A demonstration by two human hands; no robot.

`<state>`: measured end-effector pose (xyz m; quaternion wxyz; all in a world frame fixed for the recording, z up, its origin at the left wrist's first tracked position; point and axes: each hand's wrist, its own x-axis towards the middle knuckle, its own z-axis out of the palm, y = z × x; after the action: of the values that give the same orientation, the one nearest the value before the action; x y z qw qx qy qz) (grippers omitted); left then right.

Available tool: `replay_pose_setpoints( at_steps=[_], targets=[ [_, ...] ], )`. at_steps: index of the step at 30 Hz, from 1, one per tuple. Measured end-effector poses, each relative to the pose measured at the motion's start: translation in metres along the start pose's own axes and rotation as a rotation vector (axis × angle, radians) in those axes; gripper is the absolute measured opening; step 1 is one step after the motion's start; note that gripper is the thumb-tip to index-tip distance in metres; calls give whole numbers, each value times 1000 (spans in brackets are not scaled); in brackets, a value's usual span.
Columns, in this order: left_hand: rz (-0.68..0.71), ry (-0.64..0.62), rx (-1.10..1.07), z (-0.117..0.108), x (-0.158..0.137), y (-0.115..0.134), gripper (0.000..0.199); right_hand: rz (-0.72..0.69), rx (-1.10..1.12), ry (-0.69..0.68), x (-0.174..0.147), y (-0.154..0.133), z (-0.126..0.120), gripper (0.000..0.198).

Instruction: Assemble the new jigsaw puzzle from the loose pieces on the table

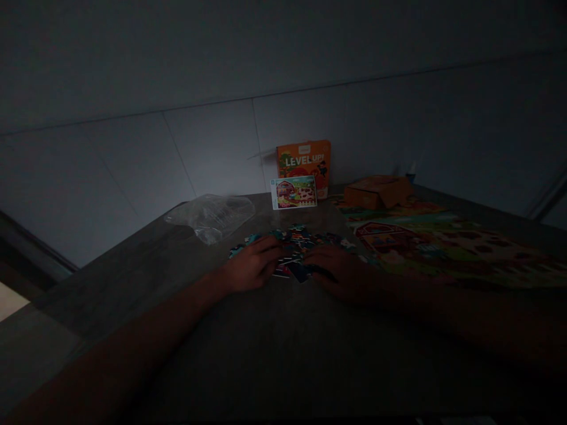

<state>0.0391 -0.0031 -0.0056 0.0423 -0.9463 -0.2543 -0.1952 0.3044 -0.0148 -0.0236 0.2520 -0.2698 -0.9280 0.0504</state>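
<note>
A heap of jigsaw puzzle pieces (300,237) lies in the middle of the grey table, dark and partly covered by my hands. My left hand (254,262) rests on the heap's left side, its fingers stretched out over the pieces. On the right side, my right hand (336,270) lies over the pieces with its fingers extended towards the left one. Between the two hands a few pieces show, among them a dark one (299,273) near the front. I see nothing gripped in either hand, though the undersides of the fingers are hidden.
Behind the heap, a farm picture card (294,193) leans on an upright orange box (305,154) marked "LEVEL UP!". A crumpled clear plastic bag (215,215) lies left. At right, a large farm poster (425,242) is spread out, with an orange carton (376,192) at its back edge.
</note>
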Motion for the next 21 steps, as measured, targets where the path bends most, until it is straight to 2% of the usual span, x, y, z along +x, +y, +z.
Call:
replay_pose_setpoints(
  at_steps=[7, 10, 21],
  targets=[
    [-205, 20, 115, 5, 1, -6, 31, -84, 74, -24, 1, -2, -4, 30],
    [-253, 20, 131, 6, 1, -6, 27, -96, 75, -17, 0, -2, -4, 31],
    [0, -38, -92, 1, 3, 2, 36, -9, -57, 56, -3, 2, 1, 41]
  ],
)
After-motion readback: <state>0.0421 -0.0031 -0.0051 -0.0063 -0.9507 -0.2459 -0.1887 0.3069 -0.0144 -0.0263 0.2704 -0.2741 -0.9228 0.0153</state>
